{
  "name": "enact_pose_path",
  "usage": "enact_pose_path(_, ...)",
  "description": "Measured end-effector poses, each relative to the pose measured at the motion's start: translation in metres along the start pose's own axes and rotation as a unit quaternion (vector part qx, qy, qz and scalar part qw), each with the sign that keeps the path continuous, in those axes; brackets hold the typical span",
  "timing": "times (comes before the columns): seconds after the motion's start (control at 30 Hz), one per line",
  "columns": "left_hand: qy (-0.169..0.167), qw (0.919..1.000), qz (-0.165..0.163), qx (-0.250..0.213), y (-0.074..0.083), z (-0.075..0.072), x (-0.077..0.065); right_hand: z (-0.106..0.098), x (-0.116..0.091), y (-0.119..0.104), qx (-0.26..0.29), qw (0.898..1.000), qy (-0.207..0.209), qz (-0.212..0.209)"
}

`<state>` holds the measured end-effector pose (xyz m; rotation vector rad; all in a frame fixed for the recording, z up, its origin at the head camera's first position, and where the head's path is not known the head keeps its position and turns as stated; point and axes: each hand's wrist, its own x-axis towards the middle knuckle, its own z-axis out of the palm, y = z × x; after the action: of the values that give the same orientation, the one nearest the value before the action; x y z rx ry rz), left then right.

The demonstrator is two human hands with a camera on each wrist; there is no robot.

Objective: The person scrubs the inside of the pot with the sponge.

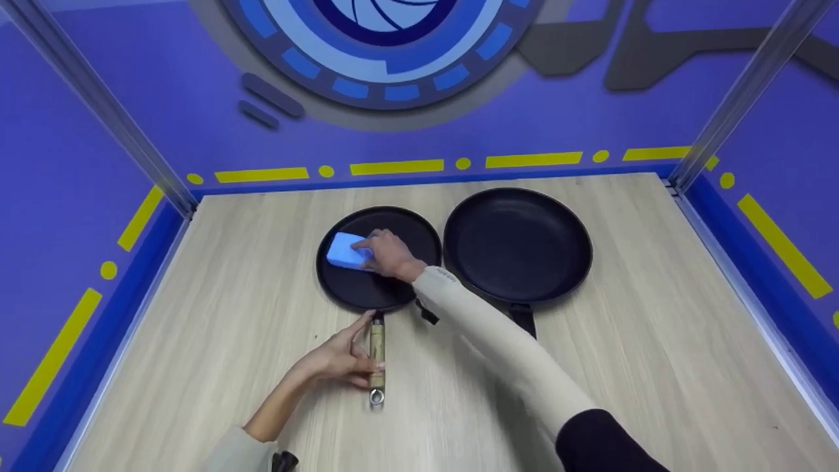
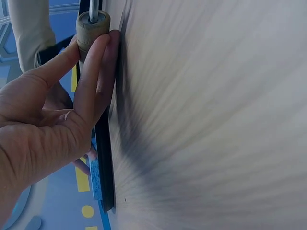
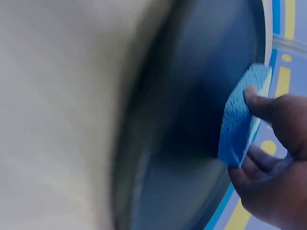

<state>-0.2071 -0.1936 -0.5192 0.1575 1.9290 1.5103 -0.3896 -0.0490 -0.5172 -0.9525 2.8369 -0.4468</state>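
Observation:
A flat black pan lies on the table, its wooden handle pointing toward me. My left hand grips that handle between thumb and fingers; the left wrist view shows the handle's end pinched there. Over the left part of the pan's surface, my right hand holds a blue sponge. In the right wrist view the thumb and fingers pinch the sponge at its sides, against the dark pan. Part of the sponge is hidden by the fingers.
A larger, deeper black frying pan stands just right of the first, its handle partly behind my right forearm. The pale wooden table is bounded by blue panels at the back and both sides.

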Motion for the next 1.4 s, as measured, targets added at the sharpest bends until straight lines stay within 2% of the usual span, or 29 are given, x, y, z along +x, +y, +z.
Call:
enact_pose_path(0.1,0.008,0.9999,-0.009,0.004,0.000,-0.002,0.000,-0.003,-0.014,0.001,0.024,0.998,-0.026,-0.061)
enact_pose_path(0.17,0.011,0.9999,-0.008,0.004,0.000,-0.002,0.001,-0.006,-0.024,0.001,0.033,0.995,-0.043,-0.087)
enact_pose_path(0.4,0.008,0.9999,-0.006,-0.005,-0.007,0.005,0.000,-0.005,-0.052,0.000,0.012,0.991,-0.063,-0.120)
enact_pose_path(0.7,-0.003,1.0000,0.000,0.001,-0.008,0.002,-0.002,-0.003,-0.043,0.004,0.014,0.986,-0.056,-0.154)
enact_pose_path(0.83,0.002,1.0000,-0.001,0.008,-0.003,0.004,-0.001,-0.006,-0.028,0.010,0.019,0.991,-0.049,-0.126)
enact_pose_path(1.03,0.006,0.9998,0.001,0.017,-0.004,0.009,-0.004,-0.007,-0.002,0.020,0.031,0.998,-0.031,-0.050)
enact_pose_path(1.23,0.009,0.9998,0.005,0.016,-0.004,0.010,-0.003,-0.003,0.011,0.026,-0.018,0.999,0.011,0.047)
enact_pose_path(1.3,0.010,0.9998,0.006,0.016,-0.004,0.008,-0.001,-0.004,0.013,0.027,-0.031,0.998,0.007,0.058)
enact_pose_path(1.4,0.008,0.9998,0.012,0.014,-0.003,0.005,0.002,-0.009,0.013,0.029,-0.040,0.998,-0.013,0.052)
